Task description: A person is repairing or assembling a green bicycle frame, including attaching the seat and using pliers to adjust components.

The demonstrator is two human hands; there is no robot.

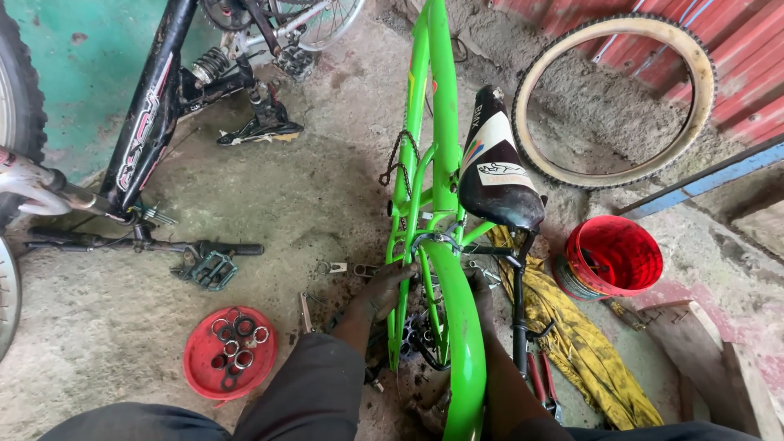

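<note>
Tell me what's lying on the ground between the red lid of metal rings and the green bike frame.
In the head view, a spanner lies between the red lid and the green bike frame.

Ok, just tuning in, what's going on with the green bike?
A person is working low on a bright green bicycle frame lying on the concrete floor. The left hand rests against the frame's rear stays beside the green mudguard; the right hand is mostly hidden behind that mudguard. A loose chain hangs on the frame. A red lid holding rings and bearings sits to the left, and a red bucket to the right.
</note>
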